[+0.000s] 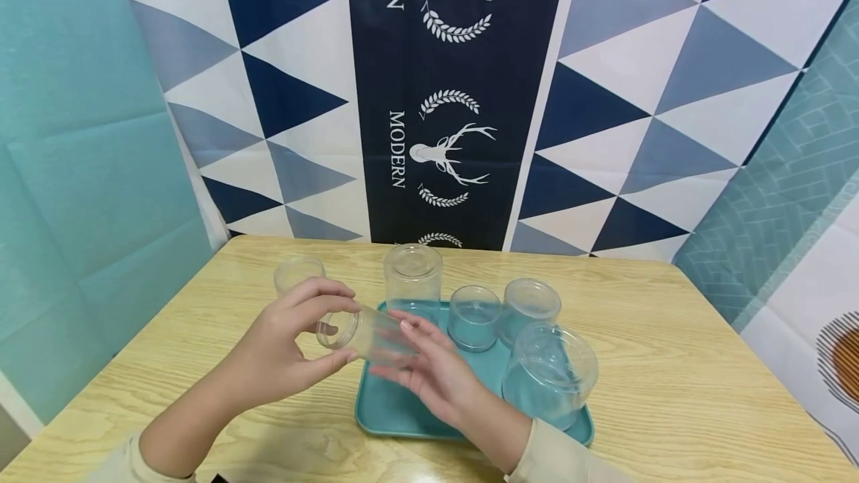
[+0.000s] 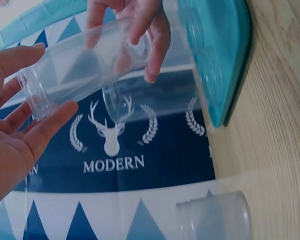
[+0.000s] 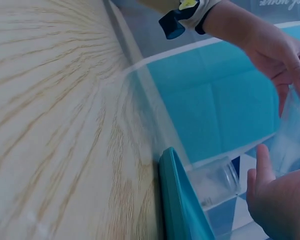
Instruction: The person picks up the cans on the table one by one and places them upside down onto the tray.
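Both hands hold a clear, tall cylindrical jar (image 1: pixel 381 335), tilted sideways above the left side of a teal tray (image 1: pixel 389 414). The left hand (image 1: pixel 285 345) grips its threaded open end, thumb below and fingers above. At the other end, the right hand (image 1: pixel 443 379) has its thumb and fingers around the base, as the left wrist view also shows. On the tray stand a tall clear jar (image 1: pixel 412 274), two short ones, a front jar (image 1: pixel 475 319) and a rear jar (image 1: pixel 532 304), and a wide jar (image 1: pixel 550 375) at the right.
Another clear jar (image 1: pixel 295 270) stands on the wooden table (image 1: pixel 671 364), left of the tray and partly behind the left hand. A patterned cloth (image 1: pixel 288 95) hangs along the table's back edge, with a teal sheet (image 1: pixel 87 170) at the left.
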`<state>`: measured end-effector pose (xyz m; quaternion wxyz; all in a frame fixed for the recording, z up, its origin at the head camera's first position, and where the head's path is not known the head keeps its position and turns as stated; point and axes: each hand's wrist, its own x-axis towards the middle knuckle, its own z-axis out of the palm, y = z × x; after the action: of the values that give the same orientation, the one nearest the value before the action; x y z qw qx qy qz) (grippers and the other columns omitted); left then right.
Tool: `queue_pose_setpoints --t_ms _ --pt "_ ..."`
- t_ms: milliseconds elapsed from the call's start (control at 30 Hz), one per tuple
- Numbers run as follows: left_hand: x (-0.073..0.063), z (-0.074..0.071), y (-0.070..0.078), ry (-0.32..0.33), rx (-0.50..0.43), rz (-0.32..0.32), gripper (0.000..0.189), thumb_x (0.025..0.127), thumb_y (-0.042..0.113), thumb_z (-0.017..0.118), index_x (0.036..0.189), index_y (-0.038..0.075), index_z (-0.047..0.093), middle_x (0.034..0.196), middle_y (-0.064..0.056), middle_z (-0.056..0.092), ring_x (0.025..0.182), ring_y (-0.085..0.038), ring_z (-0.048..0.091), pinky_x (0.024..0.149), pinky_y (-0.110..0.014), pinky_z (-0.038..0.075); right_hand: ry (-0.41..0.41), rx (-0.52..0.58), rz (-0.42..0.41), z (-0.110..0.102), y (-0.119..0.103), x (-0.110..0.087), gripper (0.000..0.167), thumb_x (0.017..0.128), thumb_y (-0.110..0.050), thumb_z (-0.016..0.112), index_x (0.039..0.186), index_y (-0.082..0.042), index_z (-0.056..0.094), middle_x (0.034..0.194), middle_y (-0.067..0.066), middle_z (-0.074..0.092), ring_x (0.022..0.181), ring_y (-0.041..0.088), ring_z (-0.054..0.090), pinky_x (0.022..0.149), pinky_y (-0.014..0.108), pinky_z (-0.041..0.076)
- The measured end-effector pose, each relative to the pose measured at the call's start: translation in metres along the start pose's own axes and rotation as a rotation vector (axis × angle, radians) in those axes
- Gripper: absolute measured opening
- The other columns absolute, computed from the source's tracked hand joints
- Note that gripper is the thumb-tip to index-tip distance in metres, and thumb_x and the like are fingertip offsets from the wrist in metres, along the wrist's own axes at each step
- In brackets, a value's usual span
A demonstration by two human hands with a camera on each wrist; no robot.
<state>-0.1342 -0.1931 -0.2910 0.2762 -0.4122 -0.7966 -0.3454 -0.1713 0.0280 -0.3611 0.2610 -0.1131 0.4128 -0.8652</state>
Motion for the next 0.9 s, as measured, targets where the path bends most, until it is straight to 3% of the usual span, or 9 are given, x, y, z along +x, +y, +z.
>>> queue_pose_setpoints --t_ms 267,400,533,700,900 --pt "0.004 0.007 0.008 -0.012 -0.028 -0.029 0.079 0.066 0.003 0.089 0.136 0.007 0.053 0.133 -0.009 0.051 0.117 -0.023 0.053 0.077 -0.029 0.057 -0.006 0.011 -0.044 -0.008 -0.013 -0.012 0.034 0.104 -0.02 0.047 0.136 -0.007 0.047 0.14 0.022 0.046 0.122 0.04 0.053 0.096 0.048 0.048" --pt "0.004 0.009 0.008 0.004 -0.053 -0.042 0.093 0.063 -0.001 0.089 0.143 0.006 0.044 0.134 -0.01 0.05 0.116 -0.025 0.053 0.076 -0.032 0.058 -0.024 -0.005 -0.067 -0.012 -0.024 -0.019 0.033 0.105 -0.02 0.045 0.136 -0.009 0.047 0.136 0.018 0.05 0.119 0.037 0.056 0.096 0.047 0.049" --pt "0.001 0.011 0.006 0.005 -0.046 -0.081 0.091 0.062 -0.001 0.089 0.142 0.006 0.045 0.131 -0.008 0.052 0.114 -0.026 0.055 0.076 -0.032 0.058 -0.031 -0.007 -0.095 -0.015 -0.036 -0.025 0.03 0.106 -0.02 0.044 0.133 -0.011 0.049 0.134 0.015 0.052 0.117 0.035 0.058 0.095 0.046 0.049" --pt "-0.004 0.017 0.002 0.006 -0.001 -0.192 0.08 0.064 -0.002 0.089 0.134 0.007 0.052 0.125 -0.005 0.055 0.108 -0.024 0.057 0.074 -0.027 0.057 -0.031 -0.008 -0.151 -0.014 -0.05 -0.032 0.029 0.106 -0.02 0.043 0.132 -0.011 0.05 0.132 0.013 0.055 0.116 0.035 0.058 0.094 0.047 0.05" --pt "-0.011 0.029 -0.004 -0.028 -0.019 -0.404 0.066 0.07 -0.001 0.086 0.13 0.007 0.058 0.123 -0.007 0.057 0.105 -0.023 0.06 0.074 -0.023 0.056 -0.041 -0.074 -0.186 -0.016 -0.064 -0.045 0.027 0.106 -0.018 0.041 0.13 -0.013 0.054 0.131 0.009 0.056 0.115 0.033 0.06 0.093 0.047 0.051"
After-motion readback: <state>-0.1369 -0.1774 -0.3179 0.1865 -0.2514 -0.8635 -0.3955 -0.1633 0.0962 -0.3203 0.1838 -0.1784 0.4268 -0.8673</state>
